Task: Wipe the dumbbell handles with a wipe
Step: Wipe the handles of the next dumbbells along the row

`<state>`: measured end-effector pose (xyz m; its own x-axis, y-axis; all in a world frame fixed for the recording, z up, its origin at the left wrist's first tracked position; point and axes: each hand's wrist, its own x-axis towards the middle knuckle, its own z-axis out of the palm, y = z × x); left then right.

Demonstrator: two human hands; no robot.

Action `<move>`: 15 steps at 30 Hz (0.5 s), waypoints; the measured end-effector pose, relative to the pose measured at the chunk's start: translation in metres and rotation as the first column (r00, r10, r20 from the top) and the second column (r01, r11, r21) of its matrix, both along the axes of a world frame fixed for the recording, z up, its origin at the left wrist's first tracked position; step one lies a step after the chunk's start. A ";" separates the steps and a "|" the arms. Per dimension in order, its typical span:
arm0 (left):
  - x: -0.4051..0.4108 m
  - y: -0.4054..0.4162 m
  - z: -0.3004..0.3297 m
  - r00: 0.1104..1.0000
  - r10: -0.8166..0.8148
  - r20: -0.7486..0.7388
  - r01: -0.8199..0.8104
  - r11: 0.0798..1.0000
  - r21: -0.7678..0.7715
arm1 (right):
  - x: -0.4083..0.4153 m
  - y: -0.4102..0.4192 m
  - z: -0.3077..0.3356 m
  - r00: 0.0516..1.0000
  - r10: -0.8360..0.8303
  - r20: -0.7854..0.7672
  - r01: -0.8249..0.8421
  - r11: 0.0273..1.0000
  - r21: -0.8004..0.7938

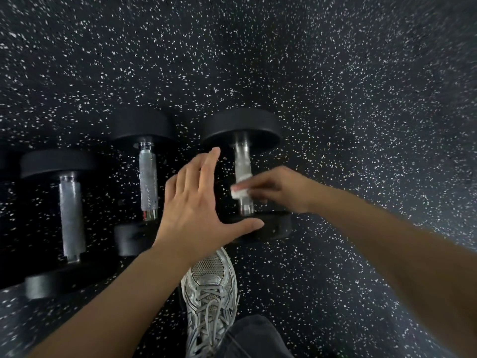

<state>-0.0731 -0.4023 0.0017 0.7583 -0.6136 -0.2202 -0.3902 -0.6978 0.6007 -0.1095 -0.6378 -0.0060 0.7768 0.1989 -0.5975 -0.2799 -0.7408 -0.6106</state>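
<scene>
Dumbbells are lying in a row on the speckled black floor (335,86), their metal handles running away from the person. The right dumbbell (242,125) is lying just beside the middle dumbbell (147,177), and the left dumbbell (71,215) is sitting near the left edge of the floor in view. The right hand (278,188) is reaching in from the right, its fingers closing around a small white wipe (238,191) and pressing it against the lower part of the right dumbbell's handle, just above the near weight. This hand is blurred, so the exact finger placement is hard to tell. The left hand (196,205) is hovering open between the middle and right dumbbells, fingers together and pointing away, thumb spread wide toward the right dumbbell's near weight; whether it is touching anything cannot be told. A silver sneaker (209,293) is standing on the floor below the hands, with a dark trouser leg (253,337) beside it.
</scene>
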 end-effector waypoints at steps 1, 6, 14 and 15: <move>0.002 0.005 0.001 1.000 -0.001 0.004 0.001 1.000 0.006 | -0.001 0.004 0.003 0.997 0.069 -0.042 -0.069 0.998 0.013; 0.016 0.029 0.004 0.996 -0.045 0.075 0.041 0.997 0.061 | 0.012 0.010 0.007 0.980 -0.188 0.071 0.178 0.974 0.137; 0.030 0.071 -0.002 0.997 -0.003 0.083 -0.009 0.989 0.149 | 0.011 0.038 -0.012 0.970 -0.242 0.015 0.237 0.959 0.156; 0.031 0.075 -0.003 0.996 -0.009 0.092 -0.006 0.987 0.160 | 0.009 0.038 -0.010 0.987 -0.159 -0.023 0.161 0.979 0.128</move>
